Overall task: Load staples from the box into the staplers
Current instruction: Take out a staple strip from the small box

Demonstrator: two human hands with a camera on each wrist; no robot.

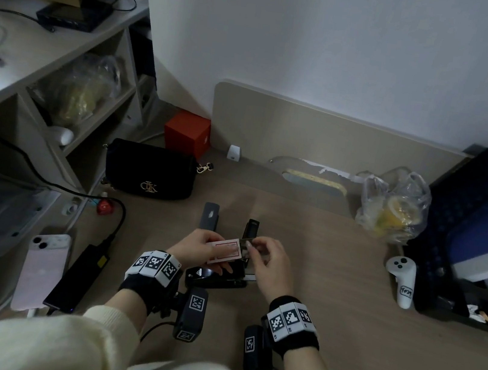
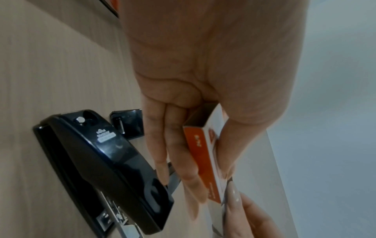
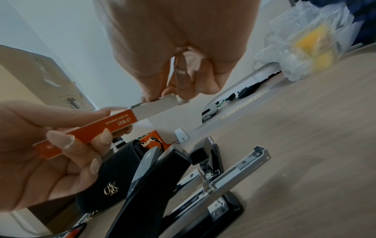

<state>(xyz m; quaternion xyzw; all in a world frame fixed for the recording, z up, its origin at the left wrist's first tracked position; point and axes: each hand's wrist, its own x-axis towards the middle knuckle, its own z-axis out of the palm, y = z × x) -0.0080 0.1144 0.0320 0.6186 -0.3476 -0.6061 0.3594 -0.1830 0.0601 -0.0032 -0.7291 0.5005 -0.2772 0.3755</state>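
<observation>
My left hand (image 1: 214, 251) grips the orange and white staple box sleeve (image 1: 226, 251) above the desk. My right hand (image 1: 253, 249) pinches the end of the box's pale inner tray (image 3: 156, 107), which sticks partway out of the sleeve (image 3: 91, 131). In the left wrist view, thumb and fingers of the left hand (image 2: 207, 173) clamp the box (image 2: 203, 154). Right under the hands lies a black stapler (image 1: 216, 277) with its top raised and its metal magazine rail (image 3: 240, 170) exposed. A grey stapler (image 1: 209, 216) and another black stapler (image 1: 251, 228) lie just beyond.
A black handbag (image 1: 149, 170) and a red box (image 1: 186, 135) sit at the back left. A plastic bag (image 1: 394, 207) and a white controller (image 1: 404, 278) are on the right. A pink phone (image 1: 41, 268) and a black charger (image 1: 77, 277) lie left.
</observation>
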